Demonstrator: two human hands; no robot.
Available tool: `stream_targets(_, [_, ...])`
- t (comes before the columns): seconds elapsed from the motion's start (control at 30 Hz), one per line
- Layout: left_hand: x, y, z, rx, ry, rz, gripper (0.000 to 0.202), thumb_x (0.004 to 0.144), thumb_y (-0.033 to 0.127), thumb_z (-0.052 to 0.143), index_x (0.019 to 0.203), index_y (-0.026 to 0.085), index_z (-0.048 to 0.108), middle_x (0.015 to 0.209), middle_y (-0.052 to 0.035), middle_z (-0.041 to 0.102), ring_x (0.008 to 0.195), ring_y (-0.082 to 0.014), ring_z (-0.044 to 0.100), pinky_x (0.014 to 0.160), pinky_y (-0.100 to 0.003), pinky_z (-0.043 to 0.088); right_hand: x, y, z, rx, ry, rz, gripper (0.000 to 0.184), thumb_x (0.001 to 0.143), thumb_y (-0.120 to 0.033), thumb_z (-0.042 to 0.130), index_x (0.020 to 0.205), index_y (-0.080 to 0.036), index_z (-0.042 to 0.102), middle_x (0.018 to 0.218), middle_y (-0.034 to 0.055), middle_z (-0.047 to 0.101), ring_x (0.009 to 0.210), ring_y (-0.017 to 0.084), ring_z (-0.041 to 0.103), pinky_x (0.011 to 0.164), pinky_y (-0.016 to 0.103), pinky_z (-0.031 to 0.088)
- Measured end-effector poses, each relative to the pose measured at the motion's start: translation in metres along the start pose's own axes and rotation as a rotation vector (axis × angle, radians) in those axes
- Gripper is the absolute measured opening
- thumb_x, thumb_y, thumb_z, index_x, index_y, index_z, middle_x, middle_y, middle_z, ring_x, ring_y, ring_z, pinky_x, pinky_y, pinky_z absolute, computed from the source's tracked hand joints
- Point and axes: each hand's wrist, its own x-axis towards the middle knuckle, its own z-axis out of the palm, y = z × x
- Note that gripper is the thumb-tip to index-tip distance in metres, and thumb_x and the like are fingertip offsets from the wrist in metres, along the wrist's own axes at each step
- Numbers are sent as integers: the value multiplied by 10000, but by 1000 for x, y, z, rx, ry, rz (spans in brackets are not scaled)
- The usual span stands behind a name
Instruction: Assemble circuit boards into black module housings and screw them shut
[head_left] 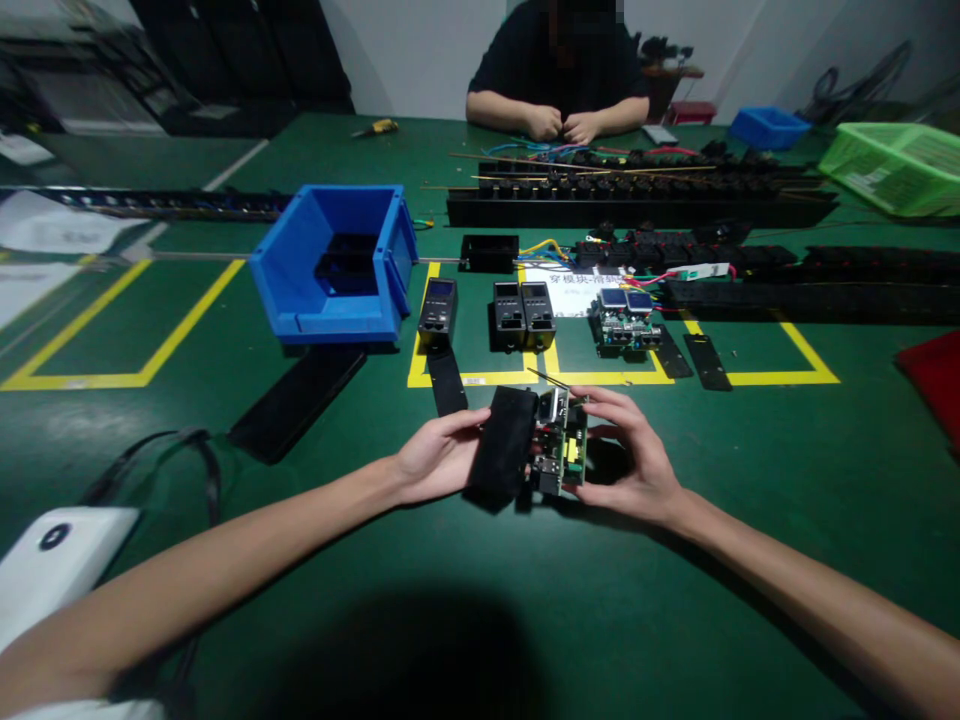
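My left hand (442, 455) grips a black plastic housing (502, 445), thumb on top and fingers underneath. In my right hand (637, 460) is a green circuit board (574, 450) with a yellow transformer and other parts on it, held by its edges between thumb and fingers. The board stands right against the housing's right side; how far it reaches inside I cannot tell. Beyond my hands stand a single black module (438, 312), a pair of black modules (523, 315) and more circuit boards (624, 320) with small screens.
A blue bin (330, 325) holding dark parts stands left, a black phone-like slab (296, 405) before it. Flat black plates (707, 362) lie to the right. Long black rails (637, 210) with wires cross the back. Opposite sits a person (559, 70), hands on the table. A green basket (892, 165) is far right.
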Motion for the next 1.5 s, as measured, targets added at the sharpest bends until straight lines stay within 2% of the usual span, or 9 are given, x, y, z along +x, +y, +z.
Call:
stream_targets(0.13, [1,0,3,-21,-30,14,331,948,209,461,1199,62,620,1115,-162,712,1073,-244,671,1070,-415,371,0,0,0,-11,-14,-2,793,653,-270,835,1344,-298,446,1407,126,478,1282,327,512,775,418,619])
stream_targets(0.3, [1,-1,2,-14,-2,17,335,946,231,475,1180,56,640,1118,-165,714,1080,-258,667,1074,-430,373,-2,3,1,-21,-23,-16,821,646,-276,850,1358,-297,441,1409,126,487,1290,323,508,784,417,616])
stream_targets(0.4, [0,-3,3,30,12,52,325,949,192,483,1207,61,632,1161,-171,697,1101,-254,656,1087,-446,367,-2,5,1,-59,-39,-51,858,644,-279,859,1384,-300,423,1408,121,505,1299,323,503,809,428,608])
stream_targets(0.53, [-1,-5,4,105,24,78,327,950,142,488,1243,78,619,1203,-164,678,1105,-237,646,1093,-446,366,-3,7,1,-112,-54,-94,871,658,-300,853,1405,-310,405,1413,118,515,1300,330,506,911,502,566])
stream_targets(0.8, [-2,-6,2,239,-12,55,397,954,177,515,1349,158,546,1361,-156,577,1196,-235,588,1075,-423,387,-3,8,0,-137,-84,-139,881,665,-303,856,1416,-279,396,1412,147,508,1289,325,515,965,524,533])
stream_targets(1.0, [-3,-8,1,340,-46,35,459,904,181,605,1356,189,522,1328,-143,598,1158,-228,611,1028,-397,424,-3,9,0,-132,-110,-166,863,694,-302,839,1427,-253,387,1424,164,491,1302,322,500,972,519,529])
stream_targets(1.17, [-2,-9,4,424,-72,79,566,814,119,702,1349,190,531,1356,-137,581,1221,-241,583,1052,-361,416,-3,10,-1,-142,-141,-185,895,696,-300,841,1450,-264,359,1433,164,482,1308,323,497,990,519,517])
stream_targets(1.5, [-3,-8,6,425,-57,49,626,798,132,723,1380,197,502,1310,-132,620,1230,-243,591,1053,-361,441,-4,9,-1,-142,-161,-186,892,708,-316,834,1456,-264,351,1440,167,474,1318,323,488,998,515,514])
